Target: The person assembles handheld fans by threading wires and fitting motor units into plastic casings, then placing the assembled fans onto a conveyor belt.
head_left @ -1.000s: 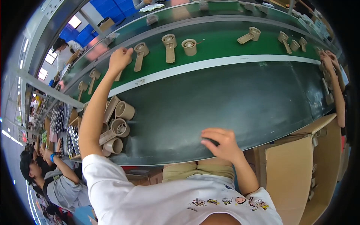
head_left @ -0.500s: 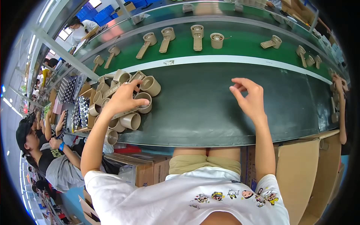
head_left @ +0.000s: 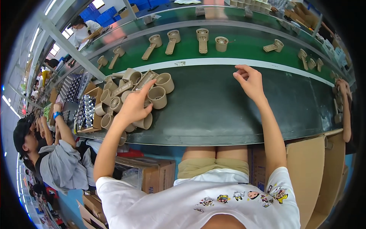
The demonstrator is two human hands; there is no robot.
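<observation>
My left hand [head_left: 134, 105] is over a pile of beige plastic fan housings [head_left: 115, 103] on the left of the dark worktop. Its index finger and thumb are spread, with nothing seen between them. Beside the fingertips stand two round, cup-like housings [head_left: 164, 83], openings up; parts under the palm are hidden. My right hand [head_left: 250, 81] hovers empty above the worktop near its far white edge, fingers loosely curved and thumb apart.
Beyond the white strip, a green conveyor belt [head_left: 244, 51] carries several beige fan housings with handles [head_left: 202, 40]. A box of small dark shiny parts [head_left: 87, 112] stands left of the pile. Co-workers sit at left; another person's arm [head_left: 346, 110] reaches in at right. Cardboard boxes [head_left: 305, 168] stand below.
My right hand has moved farther away, toward the belt. My left hand has drawn slightly back over the pile, fingers still spread. The view has shifted a little; a co-worker's banded arm at left has risen.
</observation>
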